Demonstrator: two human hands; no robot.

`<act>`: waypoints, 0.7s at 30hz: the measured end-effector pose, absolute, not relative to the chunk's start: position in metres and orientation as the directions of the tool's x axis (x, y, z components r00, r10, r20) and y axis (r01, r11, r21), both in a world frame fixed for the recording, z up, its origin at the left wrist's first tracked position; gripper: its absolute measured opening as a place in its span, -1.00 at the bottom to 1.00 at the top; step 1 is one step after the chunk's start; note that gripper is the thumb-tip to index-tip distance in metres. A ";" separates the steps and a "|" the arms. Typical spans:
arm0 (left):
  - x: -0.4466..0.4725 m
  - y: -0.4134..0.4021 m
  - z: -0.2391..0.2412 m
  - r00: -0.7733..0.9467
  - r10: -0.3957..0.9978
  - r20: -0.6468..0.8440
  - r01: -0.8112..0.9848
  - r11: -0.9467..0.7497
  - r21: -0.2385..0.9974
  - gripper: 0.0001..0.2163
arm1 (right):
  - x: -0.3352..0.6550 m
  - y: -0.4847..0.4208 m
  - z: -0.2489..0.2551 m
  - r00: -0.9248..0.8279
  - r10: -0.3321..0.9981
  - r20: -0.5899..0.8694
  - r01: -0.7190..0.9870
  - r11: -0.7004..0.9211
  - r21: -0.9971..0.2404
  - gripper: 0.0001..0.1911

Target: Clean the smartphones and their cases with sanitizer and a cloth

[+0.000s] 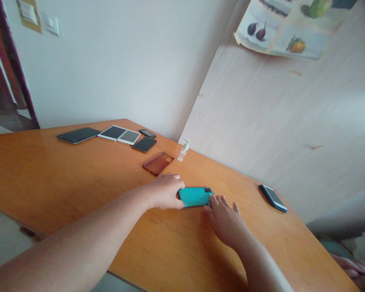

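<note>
A teal phone (pixel 196 196) lies back up on the wooden table, its dark camera block at the upper right corner. My left hand (pixel 167 192) is closed around the phone's left end, thumb on the near side and fingers at the far side. At the near right corner, my right hand (pixel 226 221) has its thumb and index finger on the phone, while its other fingers fan out over the tabletop. A small greyish patch between that thumb and finger is too small to make out. Just beyond my left hand rests a reddish-brown phone case (pixel 158 163).
A clear pump bottle (pixel 183 151) stands beyond the case. Farther left lie a dark tablet (pixel 79 135), two white-framed devices (pixel 112 132), a black phone (pixel 144 144) and a small dark phone (pixel 147 133). Another phone (pixel 273 198) lies near the right edge of the table (pixel 79 174).
</note>
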State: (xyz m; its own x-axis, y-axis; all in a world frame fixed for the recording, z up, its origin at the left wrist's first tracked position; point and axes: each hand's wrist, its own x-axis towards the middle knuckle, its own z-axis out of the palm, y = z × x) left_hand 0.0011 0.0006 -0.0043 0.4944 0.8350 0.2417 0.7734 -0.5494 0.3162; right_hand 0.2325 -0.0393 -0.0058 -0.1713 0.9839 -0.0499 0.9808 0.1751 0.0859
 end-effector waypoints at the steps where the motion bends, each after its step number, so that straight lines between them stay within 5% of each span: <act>1: 0.001 0.000 -0.004 0.492 0.837 0.241 0.776 -0.547 0.315 -0.64 | 0.224 -0.046 -0.004 -0.207 0.977 -0.057 0.974 0.211 0.080 -0.41; 7: 0.001 0.000 -0.005 0.480 0.842 0.246 0.776 -0.539 0.327 -0.63 | 0.189 -0.075 0.011 -0.489 0.862 -0.137 0.872 0.485 -0.059 -0.40; 15: 0.001 0.001 -0.005 0.487 0.837 0.250 0.768 -0.547 0.333 -0.63 | 0.232 -0.035 -0.005 -0.198 0.980 -0.024 0.979 0.199 0.037 -0.44; 21: 0.002 0.001 -0.007 0.472 0.841 0.265 0.765 -0.540 0.350 -0.66 | 0.204 -0.054 -0.001 -0.506 0.861 -0.054 0.858 0.496 -0.135 -0.45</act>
